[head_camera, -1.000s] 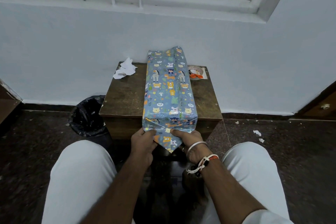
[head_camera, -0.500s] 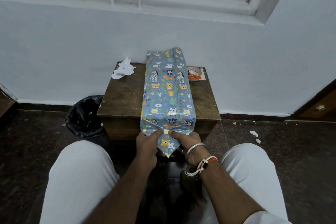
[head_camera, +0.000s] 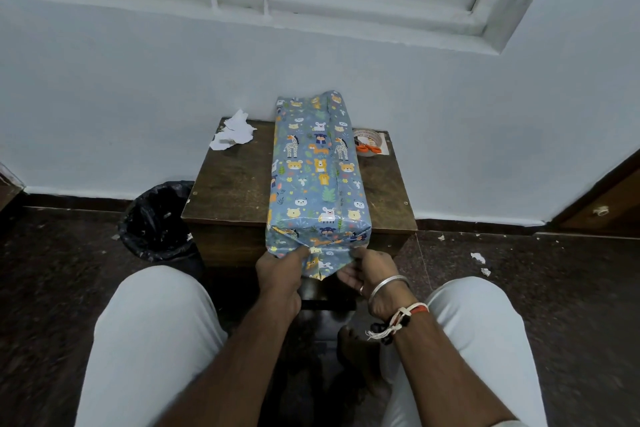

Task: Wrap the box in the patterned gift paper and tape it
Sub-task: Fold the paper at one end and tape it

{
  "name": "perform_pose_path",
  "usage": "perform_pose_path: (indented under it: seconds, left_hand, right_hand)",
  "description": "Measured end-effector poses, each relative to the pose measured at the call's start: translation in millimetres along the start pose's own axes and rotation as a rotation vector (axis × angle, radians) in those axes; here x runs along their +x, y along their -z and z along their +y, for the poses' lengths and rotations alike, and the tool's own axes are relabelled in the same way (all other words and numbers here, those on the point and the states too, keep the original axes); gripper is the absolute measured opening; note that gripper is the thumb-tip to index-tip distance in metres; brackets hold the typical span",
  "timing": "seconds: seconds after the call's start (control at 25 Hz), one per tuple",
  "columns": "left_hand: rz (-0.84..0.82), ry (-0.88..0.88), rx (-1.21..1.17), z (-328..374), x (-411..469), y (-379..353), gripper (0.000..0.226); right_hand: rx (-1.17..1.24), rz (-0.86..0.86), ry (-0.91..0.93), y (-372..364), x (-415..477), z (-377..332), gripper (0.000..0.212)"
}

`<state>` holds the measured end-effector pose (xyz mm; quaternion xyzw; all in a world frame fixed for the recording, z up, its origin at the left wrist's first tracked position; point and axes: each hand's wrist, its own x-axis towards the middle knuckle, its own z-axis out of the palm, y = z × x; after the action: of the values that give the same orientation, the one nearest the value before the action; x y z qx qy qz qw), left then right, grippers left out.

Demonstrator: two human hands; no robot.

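Nearest you, just below the near end of the box point(head_camera: 317, 191), your left hand point(head_camera: 277, 274) and right hand point(head_camera: 369, 270) are both working the pointed flap point(head_camera: 320, 263) of gift paper point(head_camera: 311, 135) that is hanging down from that end.

Left grip: fingers are curling, clamped on the flap's left edge, with one fingertip pressing at the fold line.

Right grip: clamped on the flap's right edge, thumb lying on top and fingers going underneath.

The box is lying lengthwise on the worktop point(head_camera: 228, 191), covered on every visible face by the blue animal-print paper. Its near end is reaching the worktop's front edge and its far end is pointing at the wall.

Left of the box, down on the floor, a black-lined bin point(head_camera: 156, 218) is standing.

Left of the box's far end, torn white paper scraps point(head_camera: 233, 131) are lying on the worktop.

Right of the box's far end, a tape roll point(head_camera: 367, 139) is sitting with orange-handled scissors point(head_camera: 369, 148) against it; cannot tell whether they are resting on it.
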<state>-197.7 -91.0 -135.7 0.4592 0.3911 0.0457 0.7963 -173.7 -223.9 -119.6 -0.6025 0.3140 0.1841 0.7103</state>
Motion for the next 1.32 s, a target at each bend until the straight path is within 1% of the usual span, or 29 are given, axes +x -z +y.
perform_pose_path:
  seconds: [0.04,0.08,0.16,0.2,0.24,0.28,0.32,0.36,0.4,0.48,0.56,0.72,0.92,1.0,1.12,1.2,1.24,1.28,1.32]
  left_hand:
    - [0.002,0.008,-0.005,1.3,-0.9,-0.7,0.028]
    - [0.004,0.016,-0.01,2.9,-1.4,-0.8,0.026]
    - [0.003,0.032,-0.02,4.9,-1.7,-1.0,0.027]
    - [0.003,0.039,-0.026,4.8,-1.3,-1.0,0.027]
    - [0.004,0.043,-0.029,5.0,-1.0,-0.9,0.026]
    - [0.005,0.045,-0.031,4.9,-0.9,-0.9,0.027]
    - [0.001,0.048,-0.036,5.1,-1.1,-0.9,0.029]
    - [-0.002,0.051,-0.046,5.3,-1.6,-1.5,0.029]
    - [-0.004,0.05,-0.053,6.0,-2.2,-1.8,0.029]
    - [-0.003,0.046,-0.058,7.2,-4.0,-2.4,0.027]
    - [-0.009,0.041,-0.059,8.0,-7.6,-2.4,0.026]
    - [0.009,0.047,-0.062,8.6,-5.7,-0.8,0.026]
    - [0.009,0.043,-0.066,4.3,0.1,-0.4,0.027]
    - [0.003,0.058,-0.053,5.0,0.5,0.5,0.028]
    - [-0.054,0.077,-0.023,5.7,0.5,4.8,0.027]
    - [-0.119,0.078,0.003,7.4,-4.1,8.7,0.026]
    - [-0.13,0.071,0.008,8.6,-5.6,11.3,0.03]
    - [-0.109,0.052,0.025,10.3,-6.6,15.2,0.036]
    - [-0.049,0.018,0.072,12.6,-6.2,21.3,0.042]
  right_hand:
    - [-0.13,0.01,0.045,2.3,-3.3,-0.5,0.021]
    - [-0.393,0.041,0.132,7.2,-5.4,-0.5,0.024]
    - [-0.992,0.193,0.395,19.5,-15.8,-3.0,0.023]
    - [-1.148,0.244,0.527,23.5,-23.3,-6.3,0.018]
    - [-1.215,0.235,0.662,27.2,-28.3,-8.8,0.013]
    - [-1.238,0.176,0.833,31.4,-29.4,-10.6,0.015]
    - [-1.253,0.063,1.001,33.3,-26.7,-11.2,0.021]
    - [-1.271,-0.065,1.13,34.4,-23.4,-10.5,0.028]
    - [-1.276,-0.179,1.213,33.6,-18.5,-7.8,0.035]
    - [-1.299,-0.318,1.24,27.0,-12.4,-4.3,0.049]
    - [-1.339,-0.382,1.226,21.2,-10.7,-0.6,0.059]
    - [-1.473,-0.403,1.275,17.3,-8.7,-4.3,0.067]
    - [-1.555,-0.427,1.213,22.6,-2.9,-4.1,0.082]
    - [-1.566,-0.366,1.214,18.6,-0.1,-1.1,0.073]
    - [-1.566,-0.196,1.253,5.7,0.9,2.9,0.052]
    - [-1.588,-0.152,1.212,1.6,1.8,2.2,0.047]
    - [-1.606,-0.136,1.181,0.6,1.7,1.3,0.045]
    - [-1.614,-0.123,1.163,0.0,1.3,-0.1,0.044]
    - [-1.601,-0.113,1.168,-0.2,1.6,-1.3,0.043]
